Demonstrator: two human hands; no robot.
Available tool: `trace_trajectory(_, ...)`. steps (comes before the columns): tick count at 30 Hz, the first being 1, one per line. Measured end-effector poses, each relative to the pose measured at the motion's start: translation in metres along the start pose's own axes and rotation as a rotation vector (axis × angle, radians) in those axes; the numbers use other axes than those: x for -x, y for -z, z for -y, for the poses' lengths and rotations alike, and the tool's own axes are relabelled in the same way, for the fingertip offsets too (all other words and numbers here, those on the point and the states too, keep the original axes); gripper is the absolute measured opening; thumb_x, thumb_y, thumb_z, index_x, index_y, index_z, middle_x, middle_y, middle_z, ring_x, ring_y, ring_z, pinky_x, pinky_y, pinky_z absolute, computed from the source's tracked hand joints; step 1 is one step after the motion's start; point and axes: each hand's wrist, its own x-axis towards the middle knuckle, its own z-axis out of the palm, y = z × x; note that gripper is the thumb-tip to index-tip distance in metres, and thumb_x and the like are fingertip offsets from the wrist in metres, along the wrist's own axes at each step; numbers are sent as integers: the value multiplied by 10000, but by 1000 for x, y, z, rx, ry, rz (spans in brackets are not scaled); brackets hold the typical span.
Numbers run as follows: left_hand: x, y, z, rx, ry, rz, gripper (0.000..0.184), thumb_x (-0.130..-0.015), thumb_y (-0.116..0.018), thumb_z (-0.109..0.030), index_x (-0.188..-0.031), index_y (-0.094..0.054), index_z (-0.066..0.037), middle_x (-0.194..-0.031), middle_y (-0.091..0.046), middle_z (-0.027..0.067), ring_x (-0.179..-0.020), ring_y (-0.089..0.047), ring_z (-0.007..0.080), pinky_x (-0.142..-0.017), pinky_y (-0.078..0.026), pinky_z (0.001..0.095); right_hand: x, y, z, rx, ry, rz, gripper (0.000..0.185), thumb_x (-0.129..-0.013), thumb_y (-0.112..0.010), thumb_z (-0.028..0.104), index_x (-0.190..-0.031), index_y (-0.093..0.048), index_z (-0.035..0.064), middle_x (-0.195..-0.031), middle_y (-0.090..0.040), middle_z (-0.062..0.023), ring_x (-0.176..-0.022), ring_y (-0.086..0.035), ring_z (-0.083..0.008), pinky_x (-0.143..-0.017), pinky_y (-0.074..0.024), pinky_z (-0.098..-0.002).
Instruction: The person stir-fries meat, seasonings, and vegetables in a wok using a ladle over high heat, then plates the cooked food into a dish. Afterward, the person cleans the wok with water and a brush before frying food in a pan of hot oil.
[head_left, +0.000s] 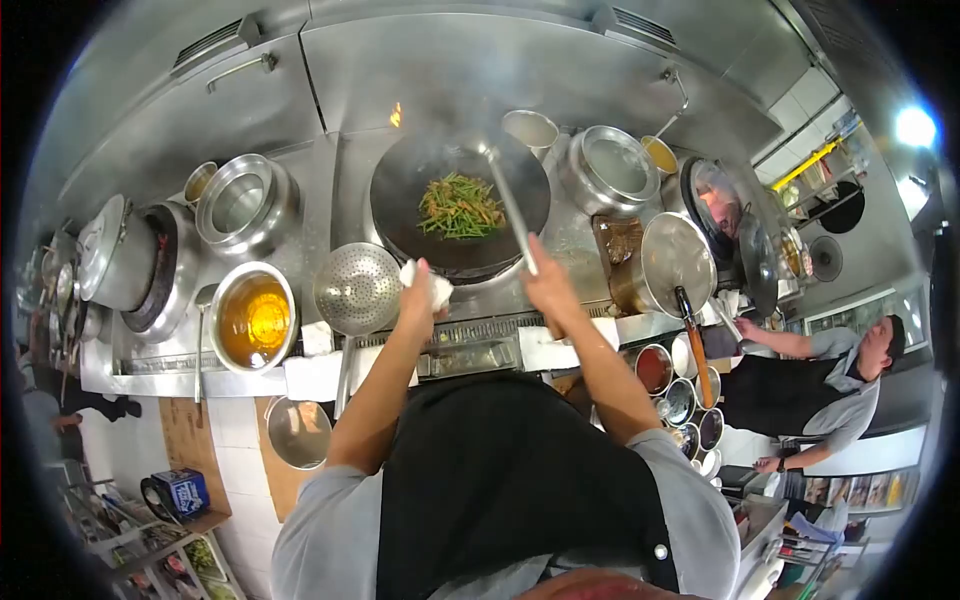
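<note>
Green vegetable pieces with some brownish bits [461, 206] lie in a large dark wok [400, 235] with light smoke above. My left hand [420, 296] is closed on a white cloth at the wok's near edge. In my right hand [548, 280] is the handle of a long metal ladle [512, 208], whose head is over the back right part of the wok. A perforated strainer [357, 289] rests just left of my left hand. Left of the strainer stands a bowl of amber oil [254, 317].
Metal pots [612, 168] stand at the back right, others [245, 205] at the left. A large pan [678, 262] with a wooden handle and sauce containers [654, 369] are at my right. Beyond them stands a co-worker [800, 385]. A small flame [396, 114] shows behind the wok.
</note>
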Motion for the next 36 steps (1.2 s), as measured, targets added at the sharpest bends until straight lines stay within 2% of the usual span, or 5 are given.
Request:
trace_trajectory(9,99,149,107,128,217,61,336,-914,-672,-130,-1221,-614,-7,-911,-672,75,-811,-701,216,-693,-584,341,-7,-6,-58,-122,-11,209,789,-873,-697,194,-1581,-374,60,-1222,-682,-299,-1059,-699,-365,-966,-524,-410)
trace_trajectory(11,93,176,117,-555,-292,261,251,-892,-648,-79,-1122,-657,21,-867,-697,95,-811,-701,223,-699,-576,342,-37,11,-22,-108,-129,205,762,-883,-686,178,-1572,-386,51,-1221,-680,-297,-1033,-699,-371,-951,-522,-415)
trace_trajectory(12,113,140,76,-153,149,26,166,-885,-656,-82,-1011,-677,23,-812,-702,99,-782,-687,216,-695,-560,329,-49,9,-19,-231,-141,125,750,-890,-684,185,-1566,-392,42,-1251,-668,-300,-1072,-691,-383,-970,-517,-418)
trace_trajectory(30,-11,-6,-20,56,103,7,316,-999,-626,-449,-1094,-640,-148,-869,-682,29,-744,-643,197,-628,-475,360,53,18,-117,157,-5,-93,747,-897,-673,169,-1579,-372,123,-899,-693,-316,-831,-677,-510,-796,-551,-548)
trace_trajectory(36,-55,-3,18,-37,101,67,141,-958,-627,-264,-1010,-656,-137,-888,-701,41,-737,-653,199,-551,-465,352,140,60,-54,-41,61,310,730,-923,-702,204,-1571,-393,71,-1295,-651,-279,-1043,-700,-402,-897,-546,-434)
